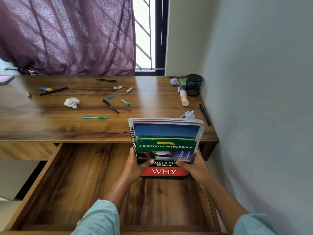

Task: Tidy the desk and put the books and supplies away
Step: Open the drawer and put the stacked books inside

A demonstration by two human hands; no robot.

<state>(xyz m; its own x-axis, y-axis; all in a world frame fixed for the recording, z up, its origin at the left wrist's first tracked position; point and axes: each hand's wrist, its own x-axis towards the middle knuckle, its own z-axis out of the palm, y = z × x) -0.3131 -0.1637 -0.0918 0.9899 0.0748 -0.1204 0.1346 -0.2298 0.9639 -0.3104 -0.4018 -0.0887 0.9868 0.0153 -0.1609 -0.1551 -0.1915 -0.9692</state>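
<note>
Books [166,130], green question-and-answer book [166,147] on top, are gripped between my left fingers [149,162] and right fingers [180,163] above the open drawer [76,175] (toward its 2 o'clock corner); best lowered flat, both sides level.

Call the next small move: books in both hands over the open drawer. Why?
Probably lower the stack of books flat into the open drawer. The left hand and right hand both grip its near end, it stands tilted over the drawer's right side, and bare wood shows below it. The pens and crumpled paper on the desk can wait.
</note>
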